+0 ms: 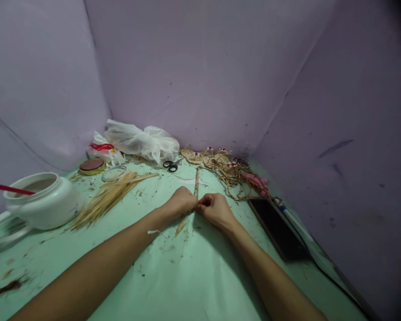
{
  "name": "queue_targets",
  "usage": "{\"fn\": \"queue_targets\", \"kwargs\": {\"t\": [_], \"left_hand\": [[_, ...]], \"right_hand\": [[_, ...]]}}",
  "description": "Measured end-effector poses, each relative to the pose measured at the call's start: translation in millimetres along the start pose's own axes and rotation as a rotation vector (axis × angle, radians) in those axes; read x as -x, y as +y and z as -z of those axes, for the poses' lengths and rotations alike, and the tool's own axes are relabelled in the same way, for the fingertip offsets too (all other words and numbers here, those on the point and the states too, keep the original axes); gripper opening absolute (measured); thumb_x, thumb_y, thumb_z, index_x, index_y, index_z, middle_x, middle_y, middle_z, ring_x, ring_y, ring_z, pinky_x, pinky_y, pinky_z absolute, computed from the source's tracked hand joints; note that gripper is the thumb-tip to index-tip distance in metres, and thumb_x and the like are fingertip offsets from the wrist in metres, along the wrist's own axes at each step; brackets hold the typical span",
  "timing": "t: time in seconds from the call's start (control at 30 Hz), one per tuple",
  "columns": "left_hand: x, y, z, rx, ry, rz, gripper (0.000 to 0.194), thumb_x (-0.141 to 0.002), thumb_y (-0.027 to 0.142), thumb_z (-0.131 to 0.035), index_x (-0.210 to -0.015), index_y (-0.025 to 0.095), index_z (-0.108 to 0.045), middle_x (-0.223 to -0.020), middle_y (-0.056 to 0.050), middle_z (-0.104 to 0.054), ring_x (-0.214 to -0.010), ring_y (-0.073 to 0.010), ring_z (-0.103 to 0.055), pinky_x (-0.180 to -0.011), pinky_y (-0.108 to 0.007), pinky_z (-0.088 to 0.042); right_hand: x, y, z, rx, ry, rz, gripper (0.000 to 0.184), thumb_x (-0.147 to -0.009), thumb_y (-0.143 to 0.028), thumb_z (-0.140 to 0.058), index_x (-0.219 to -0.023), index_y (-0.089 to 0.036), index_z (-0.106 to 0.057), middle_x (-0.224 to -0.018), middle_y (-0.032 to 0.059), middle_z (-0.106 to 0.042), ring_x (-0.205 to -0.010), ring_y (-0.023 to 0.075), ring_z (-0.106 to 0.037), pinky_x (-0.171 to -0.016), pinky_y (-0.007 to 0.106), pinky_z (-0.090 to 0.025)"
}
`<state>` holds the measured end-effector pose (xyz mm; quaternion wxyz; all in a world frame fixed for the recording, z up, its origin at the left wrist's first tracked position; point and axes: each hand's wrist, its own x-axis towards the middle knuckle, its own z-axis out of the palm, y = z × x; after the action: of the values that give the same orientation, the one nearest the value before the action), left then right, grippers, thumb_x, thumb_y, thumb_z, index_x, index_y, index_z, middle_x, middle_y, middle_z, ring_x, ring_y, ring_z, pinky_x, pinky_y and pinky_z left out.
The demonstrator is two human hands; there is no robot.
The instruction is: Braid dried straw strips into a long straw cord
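Note:
A thin braided straw cord (197,180) runs down the middle of the green surface and ends between my two hands. My left hand (183,200) is closed on the cord's near end, its fingers mostly turned away from view. Close against it, my right hand (215,208) pinches the same end with thumb and fingertips. The exact strands between the fingers are too small to make out. Loose straw scraps (180,226) lie just below my left hand. Beyond the hands is a pair of black-handled scissors (171,166).
A bundle of flat straw strips (108,200) lies left, beside a white pot (55,200) holding a red stick. Behind are a round tin (92,166), a ring (114,173) and a plastic bag (143,140). Woven straw pieces (217,160) and a phone (279,229) with a cable are right.

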<state>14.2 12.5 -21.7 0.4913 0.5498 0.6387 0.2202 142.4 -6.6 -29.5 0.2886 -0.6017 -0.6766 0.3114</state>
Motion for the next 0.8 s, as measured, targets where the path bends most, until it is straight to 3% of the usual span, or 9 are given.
{"fn": "queue_targets", "kwargs": {"t": [0.13, 0.27, 0.4, 0.53, 0.7, 0.8], "left_hand": [[4, 2, -4.5, -0.065, 0.057, -0.010, 0.018, -0.047, 0.010, -0.054, -0.041, 0.015, -0.038, -0.031, 0.007, -0.025, -0.034, -0.0045, -0.024, -0.034, -0.020, -0.012], [9, 7, -5.7, -0.001, 0.009, 0.056, 0.019, -0.050, 0.011, -0.050, -0.038, 0.016, -0.036, -0.029, 0.005, -0.028, -0.032, -0.0059, -0.026, -0.034, -0.021, -0.015], [11, 7, -2.4, 0.071, -0.055, 0.027, 0.017, -0.050, 0.010, -0.046, -0.039, 0.016, -0.036, -0.030, 0.004, -0.033, -0.031, -0.0066, -0.029, -0.033, -0.021, -0.017], [13, 8, 6.3, 0.033, -0.107, -0.046, 0.015, -0.050, 0.011, -0.050, -0.041, 0.015, -0.038, -0.029, 0.006, -0.029, -0.030, -0.0043, -0.023, -0.033, -0.020, -0.014], [13, 7, 14.0, 0.087, -0.202, -0.073, 0.015, -0.051, 0.016, -0.051, -0.042, 0.015, -0.039, -0.032, 0.006, -0.030, -0.028, -0.0038, -0.023, -0.032, -0.020, -0.012], [12, 5, 14.4, 0.108, -0.233, -0.086, 0.015, -0.051, 0.016, -0.050, -0.041, 0.015, -0.039, -0.032, 0.006, -0.030, -0.028, -0.0036, -0.023, -0.032, -0.020, -0.011]], "right_hand": [[12, -15, 9, 0.312, 0.030, -0.028, 0.014, -0.061, -0.024, -0.055, -0.062, -0.015, -0.066, -0.057, 0.0058, -0.064, -0.053, 0.0127, -0.051, -0.047, 0.021, -0.028], [26, -30, 7, 0.455, -0.002, 0.027, 0.017, -0.063, -0.021, -0.051, -0.064, -0.016, -0.067, -0.061, 0.0083, -0.065, -0.053, 0.0140, -0.053, -0.046, 0.023, -0.026], [32, -35, 1, 0.496, -0.019, 0.095, 0.019, -0.062, -0.016, -0.049, -0.063, -0.015, -0.067, -0.065, 0.0098, -0.066, -0.055, 0.0150, -0.054, -0.048, 0.024, -0.026], [22, -28, 9, 0.167, -0.152, 0.027, 0.012, -0.062, -0.021, -0.055, -0.057, -0.014, -0.063, -0.054, 0.0047, -0.060, -0.049, 0.0120, -0.049, -0.048, 0.022, -0.030], [7, -17, 17, -0.588, -0.041, -0.325, 0.009, -0.068, -0.020, -0.052, -0.063, -0.013, -0.053, -0.056, 0.0021, -0.056, -0.047, 0.0080, -0.048, -0.050, 0.021, -0.039], [6, -15, 11, -0.749, -0.226, -0.382, 0.005, -0.067, -0.014, -0.049, -0.063, -0.013, -0.052, -0.049, -0.0003, -0.051, -0.043, 0.0067, -0.046, -0.044, 0.018, -0.036]]}}
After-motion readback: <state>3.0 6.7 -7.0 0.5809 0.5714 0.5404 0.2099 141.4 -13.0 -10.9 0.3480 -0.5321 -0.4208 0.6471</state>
